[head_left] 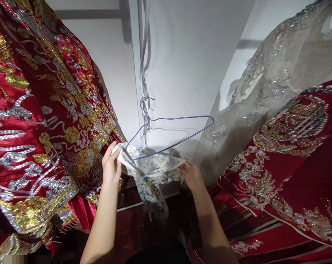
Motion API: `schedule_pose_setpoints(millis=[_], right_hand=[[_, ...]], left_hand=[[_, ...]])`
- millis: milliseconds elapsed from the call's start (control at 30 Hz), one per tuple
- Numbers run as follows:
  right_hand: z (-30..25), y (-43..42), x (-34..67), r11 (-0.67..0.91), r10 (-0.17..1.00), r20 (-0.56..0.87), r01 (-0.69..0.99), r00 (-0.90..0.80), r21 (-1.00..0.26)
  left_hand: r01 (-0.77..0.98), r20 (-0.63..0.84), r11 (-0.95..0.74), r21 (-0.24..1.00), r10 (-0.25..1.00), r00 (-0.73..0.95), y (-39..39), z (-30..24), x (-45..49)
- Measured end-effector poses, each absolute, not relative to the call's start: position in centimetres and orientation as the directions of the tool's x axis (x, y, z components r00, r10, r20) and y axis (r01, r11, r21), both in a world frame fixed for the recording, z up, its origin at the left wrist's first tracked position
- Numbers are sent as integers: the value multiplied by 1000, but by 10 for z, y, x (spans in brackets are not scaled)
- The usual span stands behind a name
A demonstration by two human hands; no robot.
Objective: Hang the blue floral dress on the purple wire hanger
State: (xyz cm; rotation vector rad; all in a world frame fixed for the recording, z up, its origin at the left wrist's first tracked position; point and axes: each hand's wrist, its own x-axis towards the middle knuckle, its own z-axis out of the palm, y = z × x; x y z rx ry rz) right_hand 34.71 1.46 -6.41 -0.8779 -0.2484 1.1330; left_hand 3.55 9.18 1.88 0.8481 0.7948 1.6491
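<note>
A thin blue wire hanger (182, 118) hangs from white cords (144, 66) against a white wall. A pale floral cloth (149, 172) is draped over the hanger's lower bar and trails down. My left hand (111, 167) grips the cloth's left end near the hanger's left corner, fingers closed on the fabric. My right hand (192, 175) holds the cloth's right edge, fingers pinched on it just below the bar.
A red robe with heavy gold and silver embroidery (36, 117) hangs close on the left. On the right hang a sheer beaded pale gown (281, 73) and another red embroidered garment (292, 157). Dark red floor tiles (133, 227) lie below.
</note>
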Motion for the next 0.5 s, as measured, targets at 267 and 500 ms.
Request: schedule_pose_setpoints(millis=[267,500], right_hand=[[-69,22,239,-269,957,-285,-204,51,-941],[-60,-15,206,-319,947,-267,-604,-177,-731]], left_hand=[[-465,-99,44,884,991,-95,14,-60,43],[-304,112,-20,952,950,291,-49,-52,90]])
